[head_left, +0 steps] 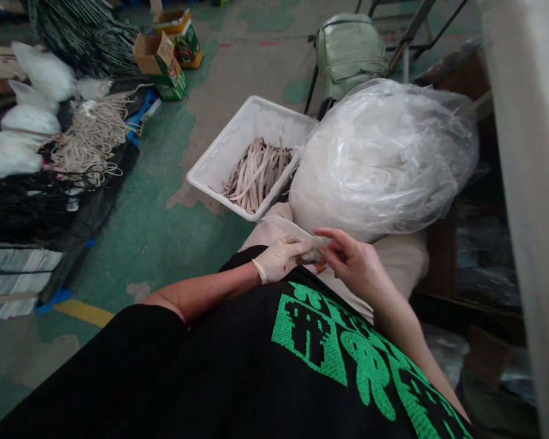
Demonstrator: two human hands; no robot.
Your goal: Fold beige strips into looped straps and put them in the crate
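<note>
My left hand [278,258], in a thin white glove with a few dark marks, is closed around a pale, translucent, thin strip or sheet [289,227] in front of my lap. Its exact kind does not show. My right hand [360,263] is bare, with its thumb and fingers bent together at the right end of the same piece. Both hands nearly meet above my light trousers. Just beyond them stands a white plastic tub [219,152] holding a bundle of flat beige straps [258,174].
A big clear plastic bag of white material [379,158] sits right of the tub, before a green wrapped bundle [350,55]. Beige cords [94,131] and white bags [32,122] lie at left. Two cardboard boxes [162,70] stand behind. A pale upright panel [524,183] borders the right.
</note>
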